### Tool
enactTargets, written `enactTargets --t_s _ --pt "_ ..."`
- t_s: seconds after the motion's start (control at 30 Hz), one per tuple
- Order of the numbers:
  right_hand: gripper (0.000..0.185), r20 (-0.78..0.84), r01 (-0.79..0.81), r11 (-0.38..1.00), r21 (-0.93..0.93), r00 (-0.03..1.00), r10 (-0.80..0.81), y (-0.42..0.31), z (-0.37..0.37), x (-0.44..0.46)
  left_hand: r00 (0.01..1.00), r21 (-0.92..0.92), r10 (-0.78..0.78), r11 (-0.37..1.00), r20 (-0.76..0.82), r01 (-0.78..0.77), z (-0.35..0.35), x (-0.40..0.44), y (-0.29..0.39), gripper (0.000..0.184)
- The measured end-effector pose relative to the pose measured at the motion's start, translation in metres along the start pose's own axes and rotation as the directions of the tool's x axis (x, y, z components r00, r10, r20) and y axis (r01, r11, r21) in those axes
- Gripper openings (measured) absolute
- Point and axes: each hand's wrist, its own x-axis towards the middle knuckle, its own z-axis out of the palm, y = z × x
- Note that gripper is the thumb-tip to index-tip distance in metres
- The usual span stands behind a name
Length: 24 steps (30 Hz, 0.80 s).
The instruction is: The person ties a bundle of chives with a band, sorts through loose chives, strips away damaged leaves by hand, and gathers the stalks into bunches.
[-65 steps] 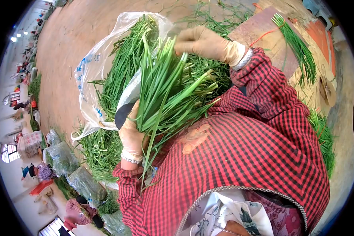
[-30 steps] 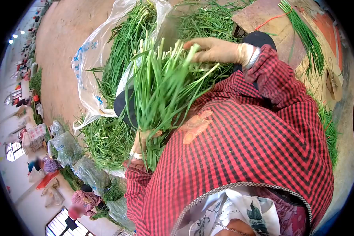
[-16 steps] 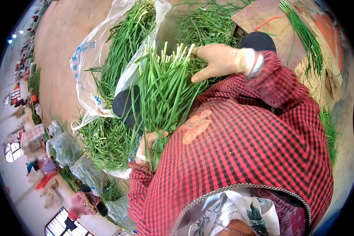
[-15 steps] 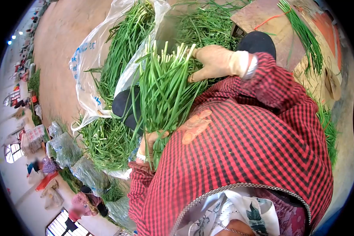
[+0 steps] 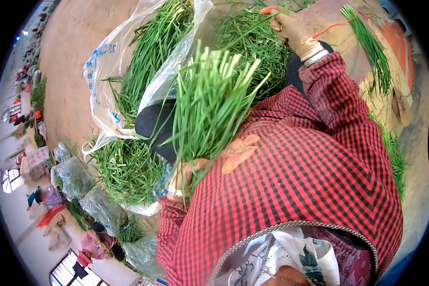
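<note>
In the head view, our left hand [image 5: 186, 175] clamps the green bunch [image 5: 209, 107] by its leafy end; its long axis runs forward. Our right hand [image 5: 293, 34] is farther, forward-right of it; whether it grips anything, we cannot tell.

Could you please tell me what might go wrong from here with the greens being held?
The left grip holds the bunch by its leafy end while the pale stalk ends fan out unevenly, so some stalks may slip loose. An open plastic bag lies close beside the bunch, so the greens could perhaps snag on it.
</note>
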Motion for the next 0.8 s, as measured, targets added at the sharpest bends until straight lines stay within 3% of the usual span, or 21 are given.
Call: enactTargets --t_s 0.03,0.07,0.13,0.17,0.23,0.27,0.3,0.33,0.4,0.43,0.47,0.57,0.67,0.7,0.77,0.8 --pt "0.027 -0.104 0.05 0.996 0.073 0.994 -0.042 0.008 -0.006 0.01 1.0 -0.002 0.004 1.0 0.004 -0.004 0.0 0.002 0.0 0.037" --pt "0.027 -0.104 0.048 0.996 0.069 0.994 -0.041 0.008 -0.018 0.015 1.0 0.0 0.004 1.0 0.009 -0.004 0.001 0.004 0.001 0.037" --pt "0.019 -0.183 0.263 0.913 0.312 0.959 -0.214 0.004 -0.047 0.015 1.0 0.005 0.006 1.0 0.015 -0.006 0.002 0.007 0.0 0.037" --pt "0.019 -0.185 0.262 0.913 0.312 0.96 -0.212 0.001 -0.059 0.015 1.0 0.004 0.004 1.0 0.019 -0.004 0.003 0.008 0.0 0.037" --pt "0.018 -0.353 0.256 0.93 0.263 0.923 -0.154 -0.022 -0.074 0.016 1.0 0.003 -0.001 1.0 0.017 0.001 0.005 0.007 0.001 0.037" --pt "0.012 -0.352 -0.076 0.881 -0.467 0.93 -0.106 -0.069 -0.036 -0.023 1.0 0.0 -0.005 1.0 0.015 0.005 0.006 0.007 0.002 0.037" --pt "0.024 -0.085 0.122 0.803 -0.584 0.974 -0.21 -0.054 -0.033 -0.017 1.0 0.003 -0.007 1.0 0.012 0.007 0.006 0.006 0.002 0.037" --pt "0.044 0.195 0.332 0.696 -0.636 0.942 -0.272 -0.039 -0.031 -0.013 1.0 -0.002 -0.011 1.0 0.015 0.011 0.007 0.005 0.005 0.037" --pt "0.049 0.334 0.374 0.546 -0.75 0.926 -0.176 -0.057 0.01 -0.046 1.0 -0.006 -0.017 1.0 0.015 0.017 0.006 0.004 0.004 0.037" --pt "0.047 0.367 0.425 0.538 -0.728 0.904 -0.219 -0.059 0.031 -0.062 1.0 -0.007 -0.015 1.0 0.017 0.015 0.006 0.004 0.003 0.037" --pt "0.042 0.479 0.543 0.55 -0.635 0.835 -0.272 -0.062 0.054 -0.077 1.0 -0.009 -0.018 1.0 0.016 0.018 0.006 0.005 0.002 0.037" --pt "0.029 0.703 0.782 0.247 -0.572 0.623 -0.344 -0.04 0.09 -0.089 1.0 -0.001 -0.011 1.0 0.021 0.011 0.007 0.008 0.0 0.038" --pt "0.022 0.715 0.838 0.272 -0.473 0.545 -0.437 0.0 0.093 -0.069 1.0 0.0 0.002 1.0 0.014 -0.002 0.007 0.007 -0.002 0.038" --pt "0.019 0.589 0.637 0.623 -0.454 0.739 -0.327 -0.006 0.09 -0.073 1.0 -0.004 0.009 1.0 0.009 -0.009 0.006 0.007 -0.002 0.038" --pt "0.021 0.453 0.494 0.706 -0.508 0.85 -0.269 -0.018 0.084 -0.066 1.0 -0.013 0.018 1.0 -0.005 -0.018 0.004 0.004 -0.003 0.038" --pt "0.025 0.461 0.506 0.729 -0.461 0.839 -0.29 -0.012 0.074 -0.051 1.0 -0.016 0.021 1.0 -0.007 -0.021 0.003 0.003 -0.002 0.038"
